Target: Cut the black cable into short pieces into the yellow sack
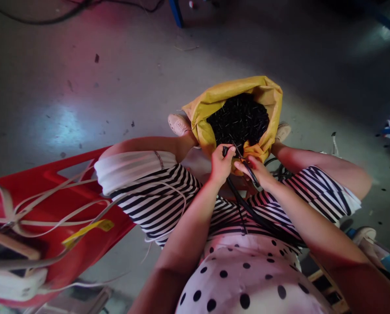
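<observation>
Close to the near rim of a yellow sack (229,90), my left hand (222,165) is closed around the end of a black cable (241,199). A ribbed black end shows between its thumb and fingers, and the rest of the cable trails back over my lap. My right hand (259,171) grips scissors (251,171) with black and orange handles; their blades point toward the left fingertips. I cannot tell whether the blades touch the cable. Many short black pieces (241,120) fill the open sack, which stands on the floor between my feet.
A red plastic chair (93,244) at the left carries loose white straps (47,222) and a yellow tag (87,232). Coiled black cable (280,170) lies by my right leg. A blue metal leg (176,13) stands at the far edge. Small scraps dot the grey floor (132,78).
</observation>
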Motion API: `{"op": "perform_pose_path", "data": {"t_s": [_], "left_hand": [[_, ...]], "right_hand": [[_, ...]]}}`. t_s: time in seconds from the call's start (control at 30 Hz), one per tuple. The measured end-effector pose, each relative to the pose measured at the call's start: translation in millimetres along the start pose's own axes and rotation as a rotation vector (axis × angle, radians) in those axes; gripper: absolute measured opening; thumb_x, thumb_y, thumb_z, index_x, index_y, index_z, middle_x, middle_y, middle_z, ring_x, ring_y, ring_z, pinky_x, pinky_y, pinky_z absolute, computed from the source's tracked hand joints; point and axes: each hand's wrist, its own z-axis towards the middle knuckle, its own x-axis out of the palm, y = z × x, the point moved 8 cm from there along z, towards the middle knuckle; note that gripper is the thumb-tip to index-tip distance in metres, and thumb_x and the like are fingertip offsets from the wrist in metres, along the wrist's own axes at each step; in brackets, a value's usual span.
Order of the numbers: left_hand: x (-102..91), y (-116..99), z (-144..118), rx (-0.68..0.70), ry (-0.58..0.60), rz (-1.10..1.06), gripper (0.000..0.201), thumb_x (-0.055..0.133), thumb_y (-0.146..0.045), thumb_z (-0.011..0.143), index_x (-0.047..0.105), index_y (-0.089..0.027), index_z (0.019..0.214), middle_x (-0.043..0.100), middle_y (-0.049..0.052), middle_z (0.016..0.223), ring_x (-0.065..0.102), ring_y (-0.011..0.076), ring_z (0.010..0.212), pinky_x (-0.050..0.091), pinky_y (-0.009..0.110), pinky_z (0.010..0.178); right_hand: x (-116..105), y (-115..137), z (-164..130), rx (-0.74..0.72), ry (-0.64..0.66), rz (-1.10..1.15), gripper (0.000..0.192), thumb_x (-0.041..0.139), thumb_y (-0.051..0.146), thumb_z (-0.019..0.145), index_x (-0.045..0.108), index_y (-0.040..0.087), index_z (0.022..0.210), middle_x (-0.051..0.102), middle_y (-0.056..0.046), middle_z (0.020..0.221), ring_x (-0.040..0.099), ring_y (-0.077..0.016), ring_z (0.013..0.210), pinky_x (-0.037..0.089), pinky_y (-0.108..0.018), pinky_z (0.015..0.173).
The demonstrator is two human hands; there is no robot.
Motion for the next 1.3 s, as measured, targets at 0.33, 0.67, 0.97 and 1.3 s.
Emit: {"op": "perform_pose_path", "data": {"t_s": [0.33,0.67,0.97,1.3], "left_hand": [[0.6,14.3,1.0,-0.073,-0.011,-0.005,0.019,0.077,-0.03,0.101,0.069,-0.02,0.088,0.068,0.0,0.076,0.064,0.0143,0.074,0.049,0.023,0.071],[1.5,16.7,-3.3,-0.232,-0.056,-0.101,0.037,0.08,-0.047,0.101,0.061,-0.02,0.085,0.061,-0.005,0.072,0.043,0.0069,0.048,0.032,0.021,0.046],[2.1,17.0,-3.7,-0.216,-0.047,-0.084,0.045,0.084,-0.055,0.097,0.06,-0.02,0.082,0.059,-0.005,0.069,0.043,0.0064,0.048,0.031,0.02,0.045],[-2.1,19.5,-1.4,-0.175,-0.055,-0.009,0.034,0.079,-0.043,0.101,0.063,-0.02,0.083,0.06,-0.003,0.07,0.054,0.0109,0.063,0.045,0.022,0.062]], "right_hand": [[-5.1,-13.8,9.4,0.005,-0.017,-0.114,0.074,0.068,0.099,0.084,0.065,0.025,0.093,0.074,-0.005,0.083,0.071,-0.0237,0.073,0.052,-0.031,0.061],[-11.2,5.6,6.1,0.042,-0.05,-0.294,0.068,0.069,0.092,0.09,0.067,0.024,0.099,0.076,-0.006,0.089,0.072,-0.0263,0.085,0.047,-0.032,0.068],[-12.6,8.5,5.1,0.067,-0.046,-0.361,0.063,0.07,0.087,0.093,0.064,0.024,0.097,0.076,-0.006,0.094,0.071,-0.0259,0.086,0.047,-0.033,0.072],[-11.0,1.3,9.8,0.053,-0.051,-0.447,0.061,0.071,0.086,0.094,0.07,0.025,0.1,0.077,-0.008,0.089,0.074,-0.0295,0.085,0.049,-0.034,0.07]]}}
